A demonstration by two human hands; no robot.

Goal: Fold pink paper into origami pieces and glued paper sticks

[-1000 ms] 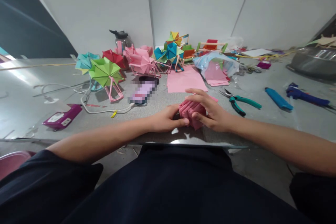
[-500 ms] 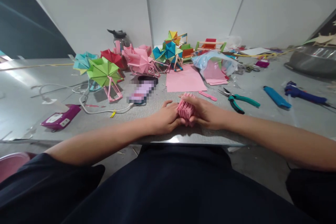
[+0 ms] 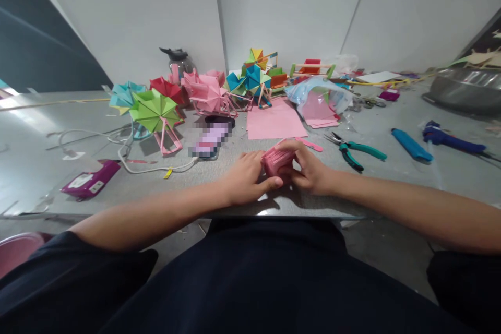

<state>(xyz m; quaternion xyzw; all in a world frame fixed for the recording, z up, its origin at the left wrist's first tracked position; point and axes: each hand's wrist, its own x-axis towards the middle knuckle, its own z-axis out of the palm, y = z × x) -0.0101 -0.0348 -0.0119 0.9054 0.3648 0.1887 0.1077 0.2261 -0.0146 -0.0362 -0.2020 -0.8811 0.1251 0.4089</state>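
Folded pink stack point(image 3: 275, 160) worked on the near side of the sheet point(image 3: 276, 119).
The step looks like evening the folds: the right hand point(image 3: 311, 169) has its fingers curled around the stack, nearly closed; the left hand point(image 3: 246, 177) lies against its left side, thumb spread, though whether it grips I cannot tell. Next probably calls for level pressure from both hands. Pliers point(image 3: 354, 151) lie to the right of the sheet, nearer.

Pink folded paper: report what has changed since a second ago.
The pink folded paper has shifted slightly left with the right hand, uncovering more of the pink flat tool. The left hand stays against the paper. The pliers and phone stayed put.
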